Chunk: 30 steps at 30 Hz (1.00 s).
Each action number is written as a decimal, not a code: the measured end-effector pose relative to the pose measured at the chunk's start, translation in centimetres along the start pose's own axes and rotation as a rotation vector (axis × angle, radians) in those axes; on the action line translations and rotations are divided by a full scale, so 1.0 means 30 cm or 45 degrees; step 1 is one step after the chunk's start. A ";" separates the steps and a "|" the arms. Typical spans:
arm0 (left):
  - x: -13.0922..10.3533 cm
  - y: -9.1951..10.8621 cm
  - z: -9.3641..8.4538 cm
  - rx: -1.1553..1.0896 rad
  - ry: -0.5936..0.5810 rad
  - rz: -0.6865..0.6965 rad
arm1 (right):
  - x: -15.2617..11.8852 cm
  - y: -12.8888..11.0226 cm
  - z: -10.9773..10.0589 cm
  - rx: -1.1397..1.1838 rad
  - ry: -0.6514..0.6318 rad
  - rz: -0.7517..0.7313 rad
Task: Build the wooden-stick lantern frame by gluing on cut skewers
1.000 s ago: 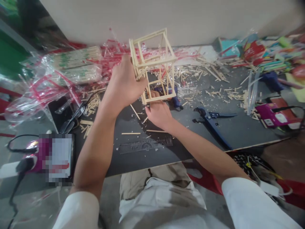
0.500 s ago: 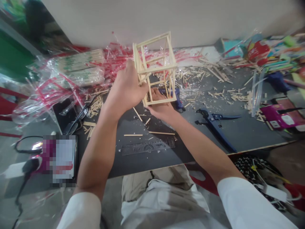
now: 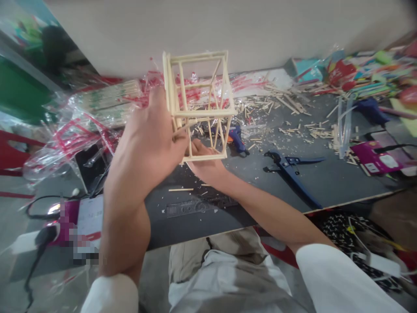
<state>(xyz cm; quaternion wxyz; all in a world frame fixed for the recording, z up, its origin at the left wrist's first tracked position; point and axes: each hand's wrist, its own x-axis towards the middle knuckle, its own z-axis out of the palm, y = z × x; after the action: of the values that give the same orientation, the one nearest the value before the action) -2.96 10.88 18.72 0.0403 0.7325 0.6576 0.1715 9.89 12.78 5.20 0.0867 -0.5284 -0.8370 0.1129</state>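
A box-shaped frame of thin wooden sticks [image 3: 205, 114] is held up above the dark table. My left hand [image 3: 146, 139] grips its left side, with the thumb against the lower left sticks. Under and behind the frame's lower edge, my right hand [image 3: 205, 161] is closed on its bottom part; some of its fingers are hidden by the sticks. On the table below lie a clear plastic ruler [image 3: 195, 205] and a loose stick [image 3: 180, 189]. Behind the frame rests a blue glue gun [image 3: 237, 138].
Blue-handled cutters [image 3: 291, 176] lie to the right. Stick offcuts [image 3: 260, 104] litter the back. Plastic-wrapped stick bundles [image 3: 104, 98] are at the left. A purple power block [image 3: 374, 158], a second glue gun [image 3: 371, 111] and clear glue sticks [image 3: 343, 126] sit at the right.
The stick frame has moved left and slightly down, nearer to me, and has turned more level. Both hands have moved with it, keeping their hold.
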 end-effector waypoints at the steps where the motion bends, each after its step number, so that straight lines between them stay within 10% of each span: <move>1: -0.010 0.002 -0.003 0.018 -0.025 -0.011 | -0.011 -0.017 0.004 0.018 -0.029 0.007; 11: 0.004 -0.063 0.065 -0.067 -0.258 -0.045 | -0.051 -0.050 0.061 0.046 -0.104 0.103; 30: -0.163 -0.143 0.211 -0.313 0.167 -0.126 | -0.002 -0.044 0.101 -0.095 0.040 -0.089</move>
<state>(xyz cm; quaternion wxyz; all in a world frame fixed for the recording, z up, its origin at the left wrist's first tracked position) -5.48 7.73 10.58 0.0949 0.6758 0.6683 0.2960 7.99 11.89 2.67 0.0839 -0.5034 -0.8571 0.0703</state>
